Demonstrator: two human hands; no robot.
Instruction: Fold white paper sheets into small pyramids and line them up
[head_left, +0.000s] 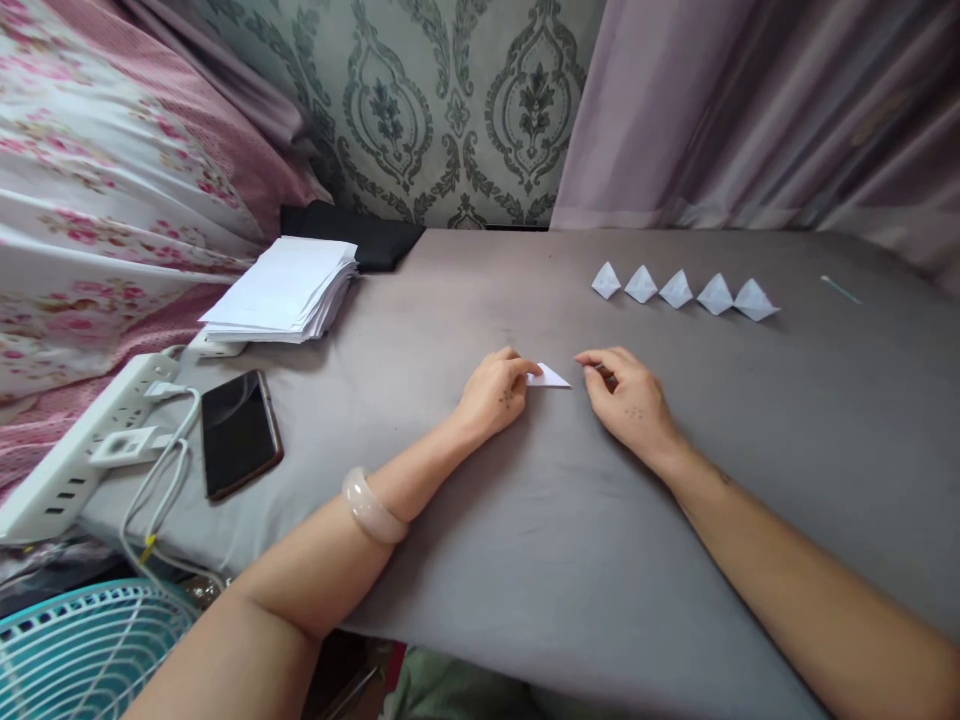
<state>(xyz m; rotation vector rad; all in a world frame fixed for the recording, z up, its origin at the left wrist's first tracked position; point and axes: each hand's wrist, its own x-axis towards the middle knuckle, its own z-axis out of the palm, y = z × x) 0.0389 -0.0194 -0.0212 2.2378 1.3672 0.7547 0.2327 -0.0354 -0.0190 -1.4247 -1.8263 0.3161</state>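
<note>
A small white folded paper point(550, 377) lies on the grey cloth, its visible part a triangle tapering to the right. My left hand point(499, 392) is closed over the paper's left end and hides that part, with the index fingertip pressing on it. Just right of the paper's tip, my right hand point(628, 400) rests apart from it. Its index finger points left, the thumb sits a little below, and the other fingers are curled; I see nothing held there. Several white folded paper pieces point(677, 289) stand in a row farther back on the right.
A stack of white paper point(281, 290) lies at the back left by a black flat item point(352, 235). Nearer are a phone point(240, 435) and a white power strip point(90, 440) with cables. A thin stick point(841, 290) lies far right. A fan point(90, 650) stands below the left edge.
</note>
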